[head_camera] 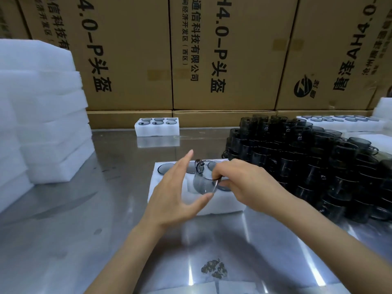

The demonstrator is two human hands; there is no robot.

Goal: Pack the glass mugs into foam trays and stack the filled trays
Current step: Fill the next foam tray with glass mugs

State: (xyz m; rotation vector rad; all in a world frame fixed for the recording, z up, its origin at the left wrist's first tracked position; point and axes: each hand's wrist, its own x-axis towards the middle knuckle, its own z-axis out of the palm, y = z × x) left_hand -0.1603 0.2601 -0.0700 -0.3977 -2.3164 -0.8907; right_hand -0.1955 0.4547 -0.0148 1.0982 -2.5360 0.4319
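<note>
A person works at a shiny metal surface [63,240]. The right hand [250,185] has its fingers curled over the rim of a smoky glass mug [204,180], a closed grip that holds the mug tilted above the middle of the near foam tray [222,203]. The left hand [176,194] is spread open beside the mug, fingers straight; its thumb tip lies against the mug's base and its forefinger points up and away. Whether the mug's bottom already sits in a pocket cannot be told.

The near foam tray lies on the surface just ahead of the person, with mugs seated in its far row; one rim [166,168] shows at its far left corner. To the right, touching or just beside the tray, a large heap of dark glass mugs [307,162] is stacked in layers. Farther off, a filled foam tray [157,127] of six mugs stands near the cardboard boxes [222,56] at the back. At the far right lies another filled tray [339,122]. At the left stands a tall stack of white foam slabs [42,113].
</note>
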